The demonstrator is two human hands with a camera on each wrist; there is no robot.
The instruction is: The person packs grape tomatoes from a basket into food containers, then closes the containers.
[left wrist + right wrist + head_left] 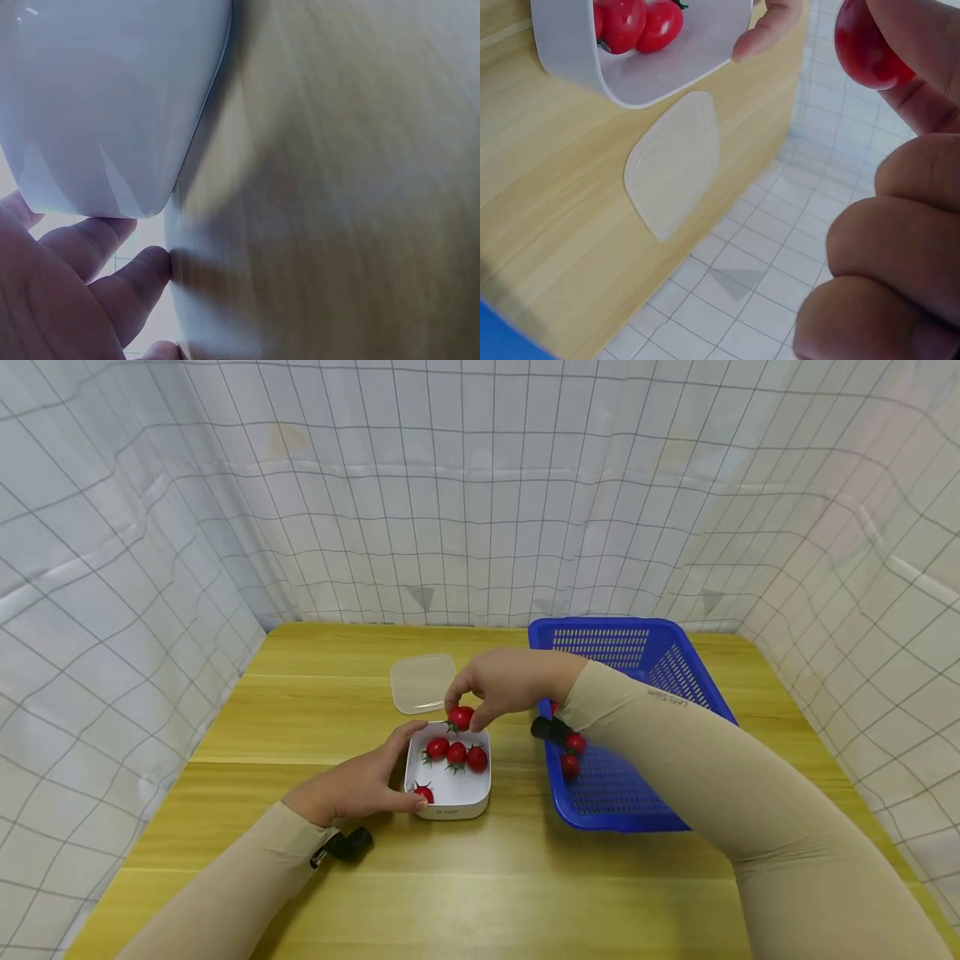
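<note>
A square white container (459, 791) holds several cherry tomatoes (456, 752) with green stems; one tomato (424, 792) lies apart in its front left corner. My left hand (367, 782) grips the container's left side, thumb at the front rim and fingers along the back left; in the left wrist view, fingertips (112, 225) touch its white wall. Above the container's back rim, my right hand (501, 681) pinches a cherry tomato (461, 718) between thumb and fingers. The same tomato (866, 49) shows at the top of the right wrist view, its remaining fingers curled below.
A blue plastic basket (558, 797) stands on the right, partly covered by my right forearm, with a few tomatoes (570, 766) along its left side. Behind the container, a translucent square lid (422, 682) lies flat on the wooden table (450, 893). White gridded curtains (480, 510) surround the table.
</note>
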